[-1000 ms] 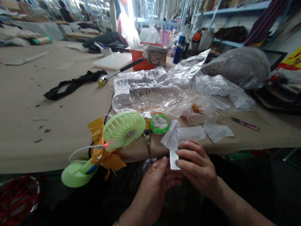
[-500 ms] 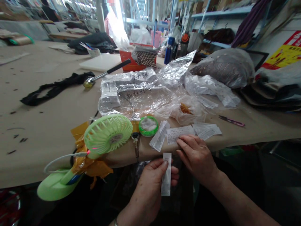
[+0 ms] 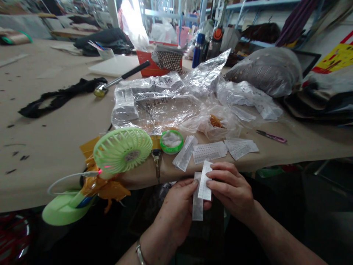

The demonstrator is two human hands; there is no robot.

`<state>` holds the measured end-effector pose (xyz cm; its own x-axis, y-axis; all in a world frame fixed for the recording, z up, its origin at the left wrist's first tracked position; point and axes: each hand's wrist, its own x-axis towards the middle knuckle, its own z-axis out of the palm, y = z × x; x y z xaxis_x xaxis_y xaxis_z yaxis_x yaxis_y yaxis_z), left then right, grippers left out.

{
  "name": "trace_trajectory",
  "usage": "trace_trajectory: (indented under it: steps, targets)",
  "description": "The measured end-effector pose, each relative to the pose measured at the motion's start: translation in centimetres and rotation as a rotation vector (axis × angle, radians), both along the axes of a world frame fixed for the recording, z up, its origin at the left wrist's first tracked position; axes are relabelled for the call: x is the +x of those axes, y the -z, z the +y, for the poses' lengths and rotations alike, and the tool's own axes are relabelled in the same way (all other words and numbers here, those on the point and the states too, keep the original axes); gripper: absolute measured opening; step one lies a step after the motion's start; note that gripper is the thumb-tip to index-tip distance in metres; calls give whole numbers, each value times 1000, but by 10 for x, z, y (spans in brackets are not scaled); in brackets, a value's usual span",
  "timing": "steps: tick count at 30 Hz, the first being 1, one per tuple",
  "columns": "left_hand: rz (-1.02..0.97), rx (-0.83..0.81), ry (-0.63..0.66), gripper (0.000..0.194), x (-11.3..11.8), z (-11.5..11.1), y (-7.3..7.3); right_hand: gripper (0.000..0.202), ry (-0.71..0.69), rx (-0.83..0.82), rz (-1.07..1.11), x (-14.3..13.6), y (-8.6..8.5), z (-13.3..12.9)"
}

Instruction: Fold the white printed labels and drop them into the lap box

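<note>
Between thumb and fingers, my left hand [image 3: 180, 202] pinches a narrow white printed label [image 3: 197, 209] in front of the table edge. My right hand [image 3: 233, 186] is closed on a second printed label [image 3: 204, 180], which overlaps the upper part of the first. Three groups of such labels lie on the table just beyond my hands: a left stack [image 3: 185, 154], a middle stack [image 3: 210, 151] and a fanned right stack [image 3: 241, 147]. A green round tub with white wadding [image 3: 171, 141] sits left of them.
A green fan [image 3: 122, 151] is taped to the table edge at left, beside a small upright tool [image 3: 156, 162]. Clear plastic bags [image 3: 165, 106] spread behind the labels. Pink-handled snips [image 3: 271, 136] lie at right. A hammer [image 3: 121, 79] and black cloth [image 3: 60, 96] lie further left.
My right hand has come off the middle stack, drawing a label toward me and over the one in my left hand. The view has shifted slightly.
</note>
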<state>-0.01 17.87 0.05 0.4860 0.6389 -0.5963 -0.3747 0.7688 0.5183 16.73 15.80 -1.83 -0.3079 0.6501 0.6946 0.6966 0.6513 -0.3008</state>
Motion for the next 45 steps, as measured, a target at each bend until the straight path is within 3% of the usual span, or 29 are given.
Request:
trace_trajectory:
  steps: [5,11,16,18,24,28,40,45]
  targets:
    - [-114,1,-62,10,1,-3,3,13,-143,-56,-49,-12,4,-14]
    - [-119,17,-3,16,4,-7,4,11,-165,-89,-58,-12,8,-18]
    - [-60,4,-11,16,8,-9,5,10,-139,-66,-61,-7,-1,-21]
    - [-1,-18,4,18,7,-9,6,16,-53,-51,-56,5,-4,-21]
    - [161,-31,84,20,8,-10,12,43,546,-50,-249,67,7,-13]
    - [170,-17,82,19,12,-13,13,31,565,-79,-350,83,14,-9]
    - [180,8,101,19,16,-11,13,13,482,1,106,88,14,-4]
    - [174,-8,98,17,17,-12,13,18,483,98,308,72,5,-7]
